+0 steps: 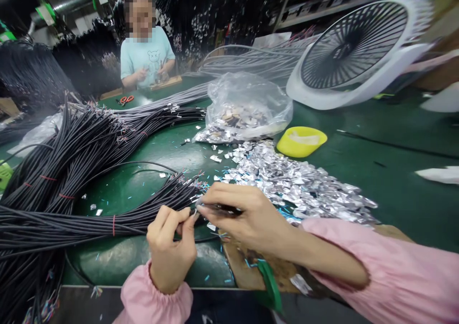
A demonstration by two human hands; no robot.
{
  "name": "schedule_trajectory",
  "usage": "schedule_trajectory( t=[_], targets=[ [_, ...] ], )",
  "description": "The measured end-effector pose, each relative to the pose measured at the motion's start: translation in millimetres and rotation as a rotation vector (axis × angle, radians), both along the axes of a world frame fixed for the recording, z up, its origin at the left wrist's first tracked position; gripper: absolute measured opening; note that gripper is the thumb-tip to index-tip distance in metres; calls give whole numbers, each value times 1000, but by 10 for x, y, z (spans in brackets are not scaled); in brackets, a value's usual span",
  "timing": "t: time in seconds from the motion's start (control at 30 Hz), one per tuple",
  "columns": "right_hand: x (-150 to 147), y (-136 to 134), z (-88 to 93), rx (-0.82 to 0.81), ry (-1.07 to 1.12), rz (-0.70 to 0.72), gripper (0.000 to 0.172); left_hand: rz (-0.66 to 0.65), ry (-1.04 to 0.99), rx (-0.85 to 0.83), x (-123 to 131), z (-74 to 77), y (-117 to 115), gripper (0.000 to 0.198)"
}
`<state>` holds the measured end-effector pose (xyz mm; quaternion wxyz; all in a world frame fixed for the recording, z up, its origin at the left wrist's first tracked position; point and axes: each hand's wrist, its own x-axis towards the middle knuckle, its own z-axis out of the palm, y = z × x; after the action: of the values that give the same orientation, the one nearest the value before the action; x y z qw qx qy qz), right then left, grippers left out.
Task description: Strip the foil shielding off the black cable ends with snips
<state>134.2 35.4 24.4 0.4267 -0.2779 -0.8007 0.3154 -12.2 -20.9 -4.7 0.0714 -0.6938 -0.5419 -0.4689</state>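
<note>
My left hand [172,242] is closed in a pinch on a cable end, whose small light tip shows between the fingertips. Right against it, my right hand [247,214] is closed around a slim dark tool [229,209], mostly hidden by the fingers. The two hands' fingertips almost meet. Just behind them lies a bundle of black cables [143,216] with stripped, coloured wire ends [190,183]. Beyond my right hand spreads a heap of silvery foil scraps [287,175]. Beneath my right wrist is a worn brown board [247,266] with blue wire bits.
Thick black cable bundles [71,171] cover the left side. A clear plastic bag [247,106] of scraps, a yellow bowl-like container [301,141] and a white fan [351,51] stand further back. Orange-handled scissors [125,100] lie near a person [147,56] across the green table [387,137].
</note>
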Motion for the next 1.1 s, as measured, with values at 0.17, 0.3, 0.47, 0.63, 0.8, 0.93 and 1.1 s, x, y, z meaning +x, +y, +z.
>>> schedule_trajectory(
  t=[0.17,0.3,0.47,0.63,0.8,0.93,1.1],
  targets=[
    [4,47,22,112,-113,-3,22,-130,-20,-143,-64,-59,13,17],
    [-13,85,29,157,-108,85,23,-184,-201,-370,-132,-18,11,15],
    [-27,70,36,23,-4,192,19,-266,-434,-510,-216,58,19,15],
    [-22,12,72,-281,18,143,18,-116,-275,-208,-175,133,-1,21],
    [50,-44,48,-208,16,-4,29,12,-157,-10,-66,85,-56,19],
    [77,-68,52,-106,-29,7,22,44,-131,44,-32,-1,-81,14],
    [55,-72,73,-135,-38,78,24,39,-75,84,-34,-61,-97,15]
  ],
)
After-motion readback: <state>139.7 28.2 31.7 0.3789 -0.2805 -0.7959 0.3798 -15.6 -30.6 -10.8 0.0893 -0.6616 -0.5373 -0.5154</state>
